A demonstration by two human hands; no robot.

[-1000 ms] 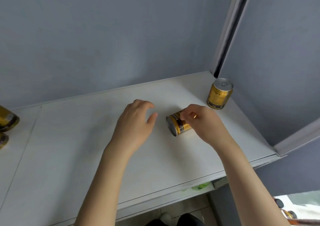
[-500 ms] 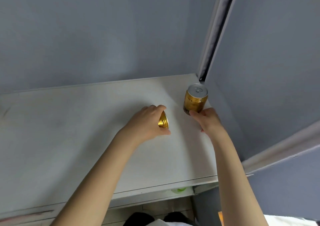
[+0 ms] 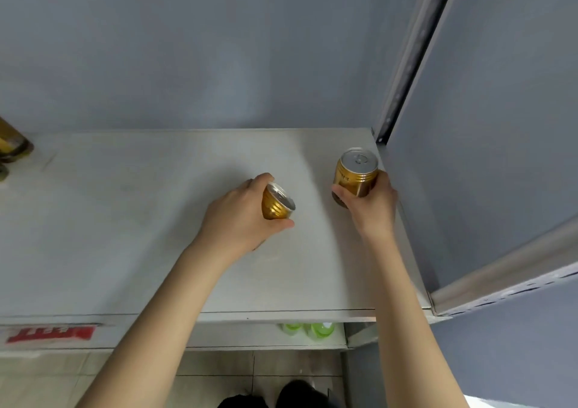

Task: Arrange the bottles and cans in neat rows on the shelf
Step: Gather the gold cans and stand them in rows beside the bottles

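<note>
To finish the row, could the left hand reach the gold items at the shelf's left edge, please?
Probably not yet: the left hand grips a tilted can, though nothing on the shelf intervenes.

At the left end of the shelf (image 3: 156,220) a gold container (image 3: 12,144) is cut off by the picture's edge. Green bottles (image 3: 312,329) below the shelf are mostly hidden by its front lip, where a red label (image 3: 51,333) is blurred beyond reading.
</note>
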